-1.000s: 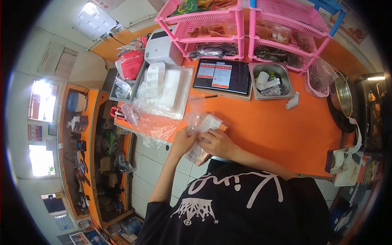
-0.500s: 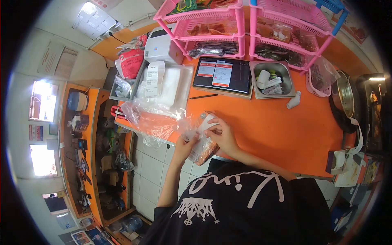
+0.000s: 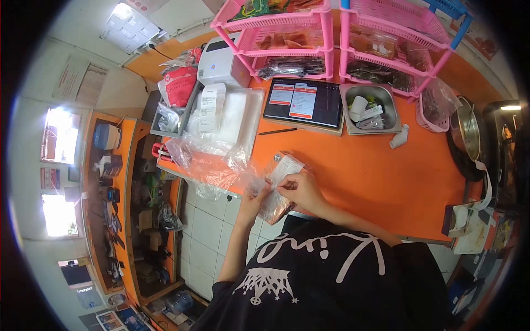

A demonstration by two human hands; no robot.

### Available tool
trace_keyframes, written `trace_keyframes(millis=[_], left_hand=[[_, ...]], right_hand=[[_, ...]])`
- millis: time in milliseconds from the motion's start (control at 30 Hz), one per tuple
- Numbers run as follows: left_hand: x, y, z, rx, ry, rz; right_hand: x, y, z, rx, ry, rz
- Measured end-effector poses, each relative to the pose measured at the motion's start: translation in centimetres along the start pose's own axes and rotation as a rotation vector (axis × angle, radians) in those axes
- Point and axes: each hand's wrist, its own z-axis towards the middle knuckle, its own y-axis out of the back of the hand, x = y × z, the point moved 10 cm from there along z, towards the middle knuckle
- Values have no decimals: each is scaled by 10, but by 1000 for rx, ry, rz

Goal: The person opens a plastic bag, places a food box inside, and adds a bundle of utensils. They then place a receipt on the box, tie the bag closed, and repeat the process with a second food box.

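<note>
The fingers of the left hand (image 3: 253, 202) are drawn together, pinching a gather of clear plastic. Those of the right hand (image 3: 302, 191) pinch the same plastic just beside them, thumb against forefinger, and the two sets of fingertips nearly meet. Under the hands lies a plastic-wrapped package (image 3: 274, 213), set aslant on the near side of the tablet (image 3: 322, 105), at the near edge of the orange worktop (image 3: 386, 182). A white slip (image 3: 288, 165) shows on its upper part; what the package contains I cannot make out.

Crumpled clear film (image 3: 212, 167) spreads on the near left of the tablet. A black stylus (image 3: 277, 132) lies just in front of the tablet's near edge. Left of the tablet is a stack of clear bags (image 3: 236, 118) with a printed receipt (image 3: 209, 109) on top, and beyond that, to the tablet's far left, stands a white printer (image 3: 217, 65). Immediately right of the tablet sits a metal tray (image 3: 376, 131) holding small white items, with a white piece (image 3: 399, 137) lying just outside it. Behind the tablet rise two pink racks (image 3: 290, 52) with packets on their shelves.
</note>
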Motion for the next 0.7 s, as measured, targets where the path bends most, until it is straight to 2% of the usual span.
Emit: trace_keyframes(millis=[233, 300, 333, 367, 400, 467, 500, 567, 600, 633, 700], left_hand=[[9, 5, 4, 2, -22, 24], [-7, -3, 4, 61, -238, 394], [-8, -4, 3, 50, -238, 390], [-38, -18, -6, 62, -440, 499], [-60, -28, -19, 50, -639, 618], [-33, -21, -10, 2, -504, 824], [-47, -27, -15, 8, -575, 852], [-63, -42, -21, 21, -737, 912], [-66, -47, -22, 31, -831, 943], [-66, -44, -19, -8, -822, 948], [-66, -57, -23, 132, -949, 1020]], right_hand=[[-11, -3, 7, -8, -70, 141], [-25, -7, 9, -3, -102, 207], [-28, -4, 11, -40, -52, 213], [-29, -3, 16, -61, 5, 220], [-42, -9, 18, 9, 20, 109], [-34, -11, 16, 103, 123, -102], [-7, -4, 13, 105, 204, -204], [3, 0, 16, 203, 108, -381], [20, -2, 15, 214, 261, -472], [33, -4, 12, 213, 413, -561], [35, -11, 12, 255, 522, -606]])
